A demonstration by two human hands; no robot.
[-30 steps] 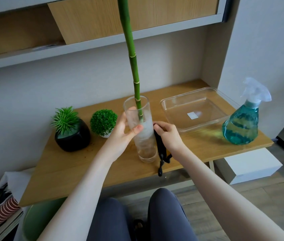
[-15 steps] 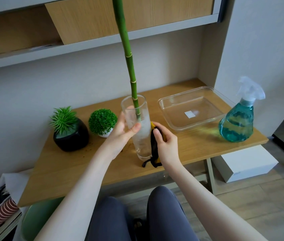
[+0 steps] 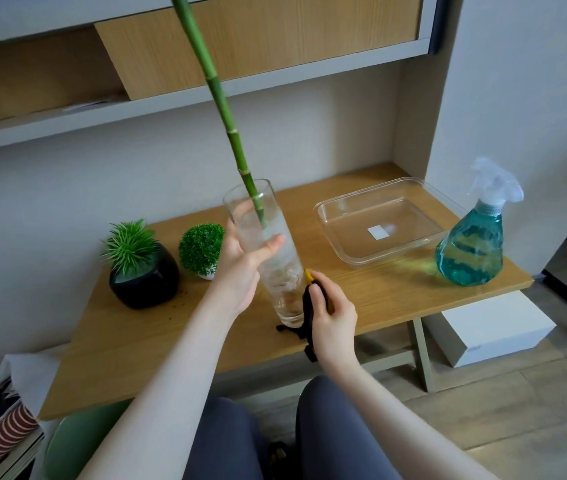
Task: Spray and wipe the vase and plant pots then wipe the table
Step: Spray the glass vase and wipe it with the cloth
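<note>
A tall clear glass vase (image 3: pixel 277 271) with a green bamboo stalk (image 3: pixel 221 98) leans to the left over the wooden table (image 3: pixel 171 334). My left hand (image 3: pixel 244 261) grips its upper half. My right hand (image 3: pixel 332 317) holds a black cloth (image 3: pixel 307 306) with a yellow edge against the vase's lower right side. A black pot (image 3: pixel 145 284) with a spiky green plant stands at the left. Beside it sits a small white pot with a round green bush (image 3: pixel 200 247).
A clear plastic tray (image 3: pixel 384 225) lies at the back right. A teal spray bottle (image 3: pixel 474 244) stands near the table's right edge. A white box (image 3: pixel 490 329) sits on the floor under that edge. Shelves hang above, and my knees are below the front edge.
My right hand has slid the cloth down the vase from near its middle to its base. The vase and stalk have tipped further left in my left hand.
</note>
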